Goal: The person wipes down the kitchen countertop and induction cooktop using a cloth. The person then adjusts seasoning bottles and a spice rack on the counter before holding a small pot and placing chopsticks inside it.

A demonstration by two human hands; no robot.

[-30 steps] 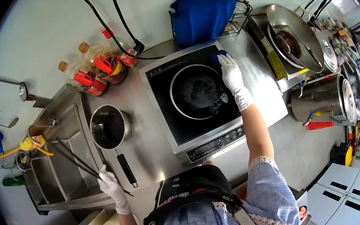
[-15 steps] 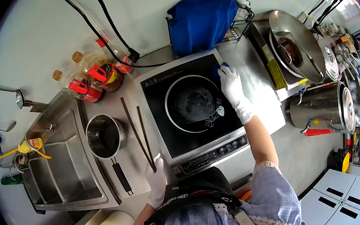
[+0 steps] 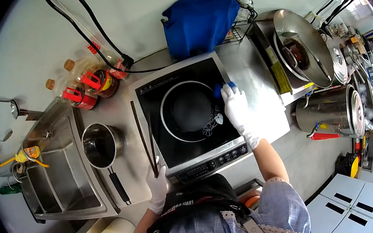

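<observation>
White gloves cover both hands. My right hand point(image 3: 237, 109) is closed on a small blue cloth point(image 3: 223, 89) at the right edge of the induction cooktop's black glass point(image 3: 185, 151). Below the cooktop's left corner, my left hand point(image 3: 157, 183) grips a pair of long dark chopsticks point(image 3: 142, 135), whose tips point up and away, slightly spread. A steel saucepan point(image 3: 120, 143) with a black handle stands to the left of the chopsticks.
Bottles with red labels point(image 3: 80, 97) stand by the wall, under a black cable. The steel sink point(image 3: 73, 182) is at the left. A blue cloth cover point(image 3: 199, 26) hangs behind the cooktop. A wok point(image 3: 323, 44) and a large steel pot point(image 3: 323, 109) are at the right.
My left hand has moved from beside the sink to the cooktop's front left with the chopsticks. My right hand has slid the blue cloth down the glass's right edge. The wet patch looks fainter.
</observation>
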